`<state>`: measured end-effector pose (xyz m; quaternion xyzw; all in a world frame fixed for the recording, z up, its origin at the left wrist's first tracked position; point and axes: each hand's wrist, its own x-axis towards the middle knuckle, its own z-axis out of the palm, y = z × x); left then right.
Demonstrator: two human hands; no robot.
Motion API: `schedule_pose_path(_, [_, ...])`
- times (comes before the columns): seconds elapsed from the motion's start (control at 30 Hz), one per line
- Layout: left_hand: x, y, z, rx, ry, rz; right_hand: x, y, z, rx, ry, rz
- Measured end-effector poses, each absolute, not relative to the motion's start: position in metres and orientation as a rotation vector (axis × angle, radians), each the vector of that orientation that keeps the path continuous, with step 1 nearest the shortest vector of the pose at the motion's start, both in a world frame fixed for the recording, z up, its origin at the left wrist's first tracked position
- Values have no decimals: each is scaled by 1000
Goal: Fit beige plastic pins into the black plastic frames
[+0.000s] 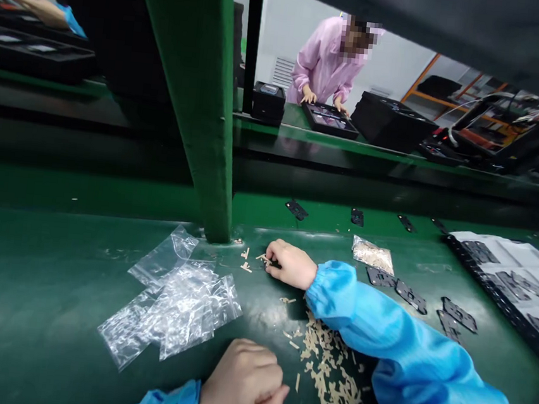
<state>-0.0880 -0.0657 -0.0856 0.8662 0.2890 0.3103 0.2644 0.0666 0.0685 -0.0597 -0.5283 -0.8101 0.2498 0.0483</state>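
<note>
My right hand [289,264] reaches across the green table with its fingers pinched at a small beige piece [262,258]. A few more loose beige pieces [245,266] lie just left of those fingertips. Lower in the picture my left hand [245,384] is curled into a fist with the thumb along its side; whatever may be inside is hidden. Between my left hand and my right sleeve spreads a heap of thin beige pieces [330,366], partly covered by the sleeve. See-through plastic zip bags [182,314] are piled at the left.
A bag of beige pieces [373,255] lies beyond my right forearm, near several black plates [410,295]. More plates rest on a white-lined tray [531,252] at right. A green post [207,107] rises ahead. Across the bench, a person in pink handles a black tray [329,120].
</note>
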Motion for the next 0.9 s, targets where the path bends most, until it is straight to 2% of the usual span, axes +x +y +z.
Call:
schedule_pose_path(0.3, [-92, -51, -88, 2332, 1025, 830, 82, 72, -54, -1433, -2347, 947])
schedule_pose_path(0.53, [-74, -38, -74, 2087, 1308, 1025, 110, 39, -49, -1170, -1964, 1219])
schedule_pose_path(0.7, [-40, -29, -73, 1805, 1275, 1169, 113, 16, -50, -1035, -1769, 1320])
schedule_pose_path(0.9, [-36, -17, -81, 1671, 1253, 1177, 123, 15, -53, -1012, -1645, 1329])
